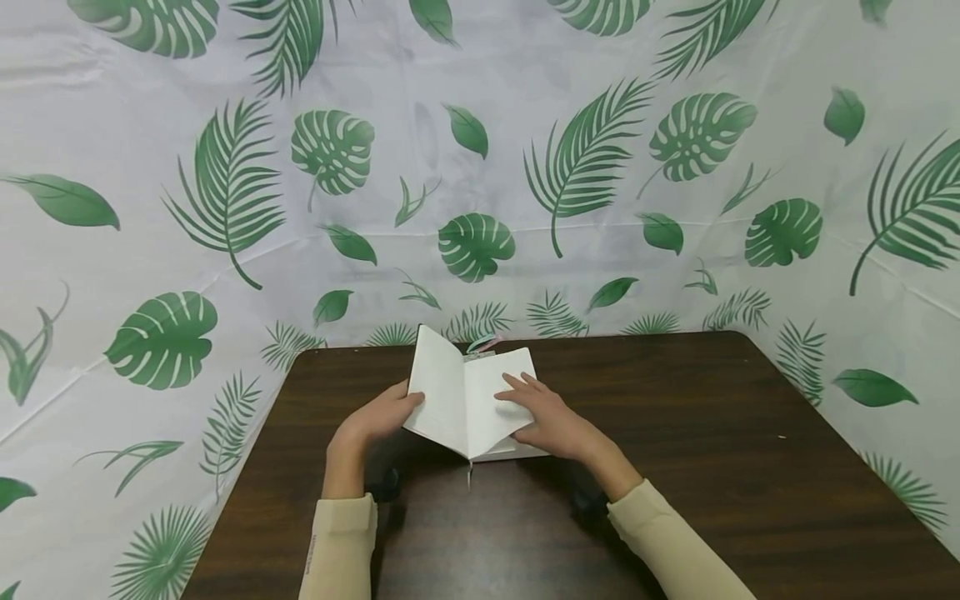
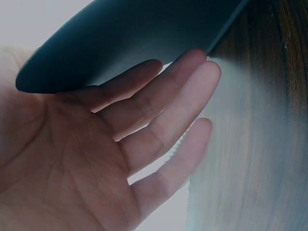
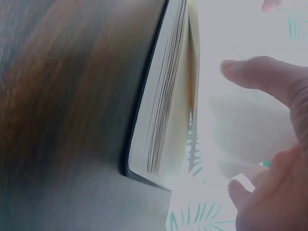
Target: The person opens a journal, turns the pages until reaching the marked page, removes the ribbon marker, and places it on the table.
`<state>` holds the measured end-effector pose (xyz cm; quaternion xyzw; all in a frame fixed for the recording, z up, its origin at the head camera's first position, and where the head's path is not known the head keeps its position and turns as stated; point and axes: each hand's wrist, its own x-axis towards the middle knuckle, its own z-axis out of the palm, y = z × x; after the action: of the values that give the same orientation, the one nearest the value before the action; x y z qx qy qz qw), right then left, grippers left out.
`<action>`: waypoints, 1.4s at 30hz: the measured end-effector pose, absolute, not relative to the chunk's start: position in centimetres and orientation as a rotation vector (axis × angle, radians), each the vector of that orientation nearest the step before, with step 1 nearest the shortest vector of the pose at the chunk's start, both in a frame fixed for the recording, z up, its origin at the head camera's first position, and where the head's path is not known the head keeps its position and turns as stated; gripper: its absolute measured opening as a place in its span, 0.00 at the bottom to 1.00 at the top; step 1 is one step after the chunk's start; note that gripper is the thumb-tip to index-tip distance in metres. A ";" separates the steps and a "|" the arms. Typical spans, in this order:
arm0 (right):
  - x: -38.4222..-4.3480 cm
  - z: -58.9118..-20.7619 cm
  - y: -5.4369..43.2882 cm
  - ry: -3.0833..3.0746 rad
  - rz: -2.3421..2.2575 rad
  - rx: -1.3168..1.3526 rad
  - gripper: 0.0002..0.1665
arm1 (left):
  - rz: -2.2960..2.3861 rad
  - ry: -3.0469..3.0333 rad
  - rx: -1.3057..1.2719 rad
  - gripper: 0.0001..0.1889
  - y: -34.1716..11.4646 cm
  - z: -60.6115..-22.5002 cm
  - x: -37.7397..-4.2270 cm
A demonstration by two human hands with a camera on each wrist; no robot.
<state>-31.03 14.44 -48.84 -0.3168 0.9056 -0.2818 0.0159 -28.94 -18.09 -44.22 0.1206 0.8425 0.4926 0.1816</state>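
Note:
An open notebook (image 1: 441, 387) with blank white pages and a dark cover stands partly raised over the table. My left hand (image 1: 378, 415) holds its left side, thumb on the page edge and fingers behind the cover. In the left wrist view the fingers (image 2: 168, 113) extend beneath the dark cover (image 2: 134, 38); the thumb is hidden. Over the right page, my right hand (image 1: 551, 419) has its fingers spread, fingertips at the paper. The right wrist view shows the thick page block (image 3: 161, 106) with some leaves lifted from it. A thin ribbon bookmark (image 1: 470, 477) hangs from the bottom of the spine.
The dark wooden table (image 1: 675, 467) extends around the notebook. Behind the notebook lies a partly hidden greyish item (image 1: 480, 356) with teal and pink bits beside it. A white leaf-print cloth (image 1: 420, 133) hangs behind and along the sides. Dark devices sit at both wrists.

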 end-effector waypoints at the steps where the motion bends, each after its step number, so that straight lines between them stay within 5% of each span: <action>1: -31.1 -48.9 14.4 2.823 -0.922 -0.987 0.42 | 1.395 2.374 0.337 0.30 -18.1 -44.2 -28.9; 8: -30.9 -49.0 13.5 2.723 -1.396 -0.746 0.72 | 1.412 2.343 0.307 0.30 -18.1 -44.2 -28.8; 11: -30.6 -48.9 12.8 2.551 -1.553 -0.607 0.77 | 1.415 2.343 0.306 0.30 -18.1 -44.1 -28.8; 20: -29.6 -49.6 10.9 2.197 -1.582 -0.785 0.63 | 1.399 2.360 0.334 0.28 -18.0 -44.0 -29.0; 29: -28.0 -50.0 9.8 2.275 -1.303 -0.798 0.63 | 1.379 2.409 0.326 0.27 -18.0 -44.1 -29.0; 42: -27.1 -49.7 9.1 2.363 -1.028 -0.869 0.49 | 1.401 2.470 0.324 0.39 -17.2 -44.3 -29.6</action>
<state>-27.07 9.10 -49.72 -0.3124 0.8496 -0.3698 0.2094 -29.64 -17.15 -44.26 0.1123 0.8555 0.4854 0.1410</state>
